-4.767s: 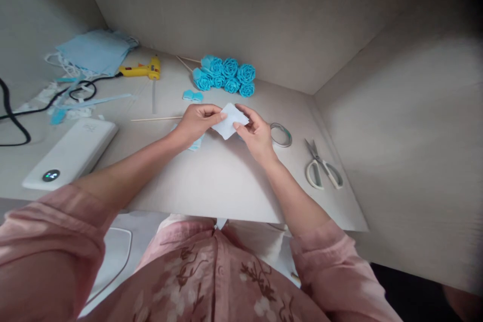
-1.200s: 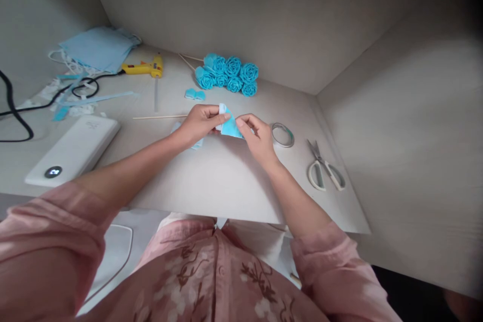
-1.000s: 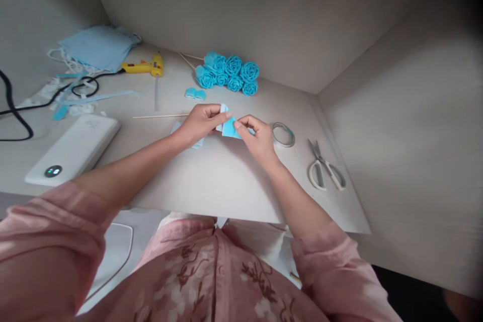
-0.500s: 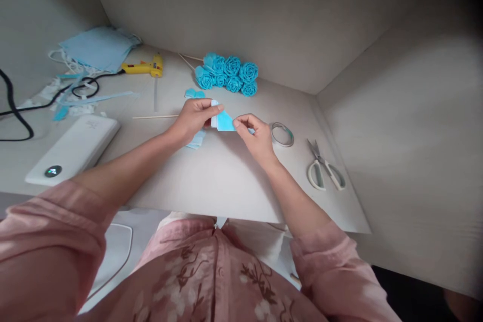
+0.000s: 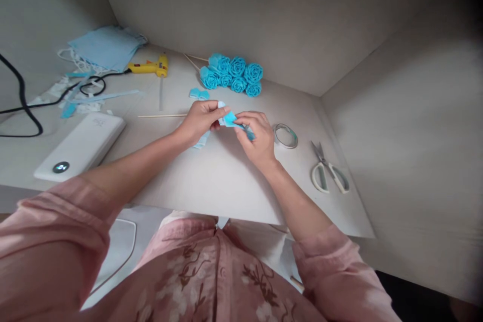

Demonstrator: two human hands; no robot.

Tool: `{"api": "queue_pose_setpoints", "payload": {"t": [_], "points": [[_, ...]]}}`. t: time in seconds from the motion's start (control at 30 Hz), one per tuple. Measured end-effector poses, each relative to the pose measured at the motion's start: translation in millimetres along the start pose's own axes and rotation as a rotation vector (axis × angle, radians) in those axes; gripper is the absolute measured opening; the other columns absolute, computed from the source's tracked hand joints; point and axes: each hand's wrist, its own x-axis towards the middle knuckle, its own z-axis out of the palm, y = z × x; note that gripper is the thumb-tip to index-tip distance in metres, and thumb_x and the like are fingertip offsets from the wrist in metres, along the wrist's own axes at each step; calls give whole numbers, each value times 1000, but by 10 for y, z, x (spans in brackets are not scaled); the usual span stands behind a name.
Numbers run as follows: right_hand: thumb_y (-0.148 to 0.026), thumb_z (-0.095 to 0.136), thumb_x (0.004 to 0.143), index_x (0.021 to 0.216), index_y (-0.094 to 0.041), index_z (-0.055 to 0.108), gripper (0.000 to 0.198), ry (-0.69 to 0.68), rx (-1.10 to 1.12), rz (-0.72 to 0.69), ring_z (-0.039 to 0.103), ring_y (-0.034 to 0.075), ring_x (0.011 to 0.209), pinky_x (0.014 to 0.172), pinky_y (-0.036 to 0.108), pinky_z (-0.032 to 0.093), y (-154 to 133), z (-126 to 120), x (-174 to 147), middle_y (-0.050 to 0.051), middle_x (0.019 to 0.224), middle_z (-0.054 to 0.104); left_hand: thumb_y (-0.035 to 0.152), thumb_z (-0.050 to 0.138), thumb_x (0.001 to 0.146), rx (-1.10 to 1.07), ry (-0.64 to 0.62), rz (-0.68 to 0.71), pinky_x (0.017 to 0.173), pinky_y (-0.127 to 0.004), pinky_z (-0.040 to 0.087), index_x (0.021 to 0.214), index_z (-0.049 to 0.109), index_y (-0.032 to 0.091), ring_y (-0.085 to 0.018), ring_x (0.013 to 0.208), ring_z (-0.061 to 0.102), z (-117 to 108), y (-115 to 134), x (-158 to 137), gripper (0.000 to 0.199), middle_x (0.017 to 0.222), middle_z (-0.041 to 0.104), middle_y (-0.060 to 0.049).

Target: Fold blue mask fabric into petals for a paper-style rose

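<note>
Above the table (image 5: 211, 176), a folded blue-and-white piece (image 5: 229, 118) spans two closed grips: the left hand (image 5: 200, 121) pinches one end, thumb against fingers; the right hand (image 5: 258, 137), fingers curled, pinches the other (more blue material (image 5: 250, 134) shows among its fingers). Behind lie blue flowers (image 5: 237, 67); to the right, a tape ring (image 5: 295, 138), the table showing through its middle, and scissors (image 5: 321, 161).

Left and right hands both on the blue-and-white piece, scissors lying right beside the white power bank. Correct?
Scissors are misplaced: the head view shows the scissors beside the ring-shaped roll, across the table from the white power bank. The left hand and right hand are both on the blue-and-white piece.
</note>
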Motion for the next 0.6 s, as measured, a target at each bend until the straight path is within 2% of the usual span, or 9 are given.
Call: {"api": "queue_pose_setpoints", "payload": {"t": [0.07,0.17,0.27,0.37,0.43,0.6], "points": [[-36,53,94,92,-24,66,18,49,53,72,63,23,101,95,41,47,-12,-3,-5,7,102,72,51,71,75,12,-10,9,46,-20,36,61,59,16,-8,48,50,4,-11,0,40,55,57,1],[-40,54,93,87,-22,64,21,96,155,226,63,19,88,85,34,48,-5,0,-6,4,90,70,58,65,80,21,-23,37,45,-20,37,61,58,16,-8,47,50,-4,-39,12,46,52,55,1],[-43,57,91,84,-21,62,24,139,298,369,58,14,75,72,27,45,35,15,0,0,79,64,60,64,81,27,-20,67,44,-20,36,60,56,17,-8,46,48,-19,-71,25,48,51,53,1],[-46,59,88,82,-21,61,26,172,394,450,51,11,68,65,24,40,77,29,11,-3,73,57,61,64,80,39,-15,70,44,-20,35,58,53,17,-8,46,46,-22,-87,29,50,50,51,1],[-49,59,87,84,-21,62,28,163,423,475,51,12,69,65,24,41,93,32,20,-2,74,57,60,64,79,45,-15,63,44,-21,35,58,52,17,-8,47,44,-14,-81,25,49,50,50,2],[-55,64,82,103,-23,65,39,70,518,472,60,15,84,75,27,47,127,23,33,3,94,67,53,64,80,97,-26,86,46,-21,31,55,48,18,-8,49,39,-2,-32,1,46,50,44,3]]}}
